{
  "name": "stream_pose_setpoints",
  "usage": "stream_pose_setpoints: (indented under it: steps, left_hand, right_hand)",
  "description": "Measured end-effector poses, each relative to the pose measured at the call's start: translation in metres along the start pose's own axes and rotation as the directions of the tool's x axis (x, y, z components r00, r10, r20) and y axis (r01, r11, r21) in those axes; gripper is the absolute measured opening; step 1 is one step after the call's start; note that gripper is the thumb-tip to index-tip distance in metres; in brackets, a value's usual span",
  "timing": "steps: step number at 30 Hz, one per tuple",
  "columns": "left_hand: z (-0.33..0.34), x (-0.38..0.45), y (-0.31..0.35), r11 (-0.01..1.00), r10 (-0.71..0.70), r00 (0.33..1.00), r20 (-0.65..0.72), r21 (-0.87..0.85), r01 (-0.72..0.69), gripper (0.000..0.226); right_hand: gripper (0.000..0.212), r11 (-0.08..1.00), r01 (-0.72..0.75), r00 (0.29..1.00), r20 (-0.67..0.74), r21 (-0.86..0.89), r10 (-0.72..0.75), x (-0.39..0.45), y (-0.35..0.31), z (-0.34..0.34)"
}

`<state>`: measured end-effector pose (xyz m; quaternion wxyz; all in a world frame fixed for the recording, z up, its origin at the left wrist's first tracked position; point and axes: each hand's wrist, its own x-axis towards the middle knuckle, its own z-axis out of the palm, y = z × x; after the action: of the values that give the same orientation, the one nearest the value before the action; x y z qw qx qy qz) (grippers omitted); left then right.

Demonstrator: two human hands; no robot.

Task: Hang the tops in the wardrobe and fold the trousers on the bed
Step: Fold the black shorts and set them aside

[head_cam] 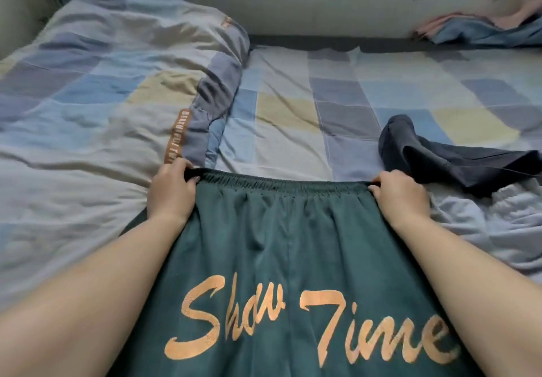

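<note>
Dark green trousers with an elastic waistband and orange "Show Time" lettering lie spread in front of me on the bed. My left hand grips the waistband's left corner. My right hand grips its right corner. The waistband is stretched straight between the two hands. The legs run off the bottom of the view.
A dark navy garment lies crumpled to the right, just beyond my right hand. A checked duvet is bunched on the left. Pink and blue cloth is piled at the far right by the patterned headboard.
</note>
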<state>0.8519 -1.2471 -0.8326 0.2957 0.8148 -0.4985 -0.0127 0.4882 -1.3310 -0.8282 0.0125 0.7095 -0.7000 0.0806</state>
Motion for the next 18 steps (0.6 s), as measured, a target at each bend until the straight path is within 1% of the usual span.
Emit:
stream_pose_setpoints:
  steps: [1, 4, 5, 6, 7, 8, 9, 10, 11, 12, 13, 14, 15, 16, 17, 18]
  left_hand:
    - [0.001, 0.003, -0.001, 1.000, 0.013, 1.000, 0.000, 0.012, -0.013, 0.021]
    - [-0.002, 0.006, 0.000, 0.996, 0.013, 0.995, 0.099, 0.082, -0.021, 0.028]
    - [-0.007, 0.004, 0.002, 0.996, -0.003, 0.992, 0.130, 0.094, -0.009, 0.034]
    - [-0.014, 0.002, 0.007, 0.995, -0.027, 0.989, 0.147, 0.100, 0.012, 0.041]
    - [-0.023, -0.008, 0.015, 0.994, -0.028, 0.988, 0.151, 0.110, 0.011, 0.047]
    - [-0.033, -0.018, 0.024, 0.993, 0.016, 0.990, 0.137, 0.115, -0.032, 0.050]
    - [-0.044, -0.038, 0.036, 0.986, 0.115, 0.986, 0.123, 0.107, -0.128, 0.052]
    - [-0.052, -0.061, 0.045, 0.963, 0.242, 0.963, 0.120, 0.089, -0.254, 0.052]
    - [-0.060, -0.093, 0.052, 0.923, 0.367, 0.919, 0.146, 0.066, -0.379, 0.053]
    - [-0.063, -0.126, 0.056, 0.877, 0.461, 0.867, 0.189, 0.056, -0.478, 0.055]
    - [-0.070, -0.166, 0.053, 0.838, 0.512, 0.823, 0.247, 0.068, -0.542, 0.059]
    - [-0.071, -0.196, 0.048, 0.805, 0.528, 0.785, 0.324, 0.102, -0.584, 0.064]
    - [-0.077, -0.222, 0.038, 0.786, 0.486, 0.759, 0.433, 0.162, -0.596, 0.069]
    - [-0.082, -0.234, 0.024, 0.775, 0.411, 0.744, 0.526, 0.229, -0.590, 0.073]
    - [-0.088, -0.242, 0.011, 0.765, 0.333, 0.741, 0.584, 0.293, -0.574, 0.077]
    - [-0.097, -0.243, 0.000, 0.749, 0.281, 0.749, 0.599, 0.351, -0.562, 0.080]
  right_hand:
    - [0.026, 0.998, -0.029, 1.000, -0.005, 0.051, 0.029, 0.002, 0.000, 0.003]
    - [0.034, 0.981, -0.114, 0.992, 0.067, 0.156, 0.105, 0.002, -0.007, -0.003]
    - [0.041, 0.982, -0.104, 0.992, 0.094, 0.160, 0.090, -0.005, -0.010, -0.009]
    - [0.046, 0.988, -0.059, 0.996, 0.078, 0.143, 0.048, -0.013, -0.018, -0.015]
    - [0.050, 0.994, 0.007, 0.999, 0.031, 0.109, -0.011, -0.031, -0.025, -0.025]
    - [0.051, 0.993, 0.083, 0.996, -0.031, 0.089, -0.081, -0.048, -0.035, -0.032]
    - [0.051, 0.985, 0.150, 0.987, -0.071, 0.087, -0.144, -0.072, -0.041, -0.039]
    - [0.052, 0.974, 0.201, 0.978, -0.077, 0.107, -0.193, -0.096, -0.052, -0.040]
    - [0.054, 0.959, 0.249, 0.968, -0.061, 0.135, -0.243, -0.128, -0.062, -0.040]
    - [0.056, 0.942, 0.298, 0.954, -0.037, 0.154, -0.296, -0.158, -0.071, -0.038]
    - [0.057, 0.926, 0.349, 0.937, -0.021, 0.144, -0.350, -0.195, -0.078, -0.036]
    - [0.058, 0.913, 0.392, 0.919, -0.002, 0.108, -0.395, -0.221, -0.080, -0.031]
    - [0.057, 0.908, 0.415, 0.907, 0.045, 0.061, -0.418, -0.248, -0.076, -0.028]
    - [0.057, 0.909, 0.415, 0.904, 0.101, 0.036, -0.416, -0.264, -0.068, -0.024]
    - [0.060, 0.917, 0.397, 0.902, 0.174, 0.031, -0.396, -0.277, -0.055, -0.023]
    - [0.063, 0.926, 0.377, 0.904, 0.210, 0.022, -0.373, -0.284, -0.041, -0.024]
